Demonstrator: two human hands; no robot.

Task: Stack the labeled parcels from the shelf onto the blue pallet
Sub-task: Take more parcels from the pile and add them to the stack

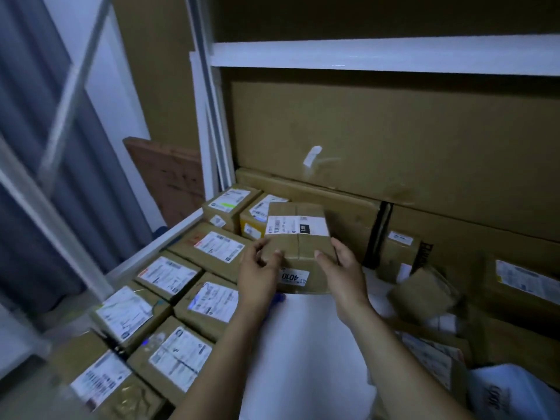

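As the parcel [298, 234] lies at twelve o'clock, your left hand [259, 275] clamps curled fingers on its nine o'clock side, your right hand [344, 272] on its three.

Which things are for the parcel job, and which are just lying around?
For the job: held parcel, left hand, right hand, labelled parcels on the shelf.
Just lying about: big flat cartons, wooden board, grey curtain, white sheet.

Storeroom: white metal shelving [363, 53] packed with labelled parcels [169, 275].
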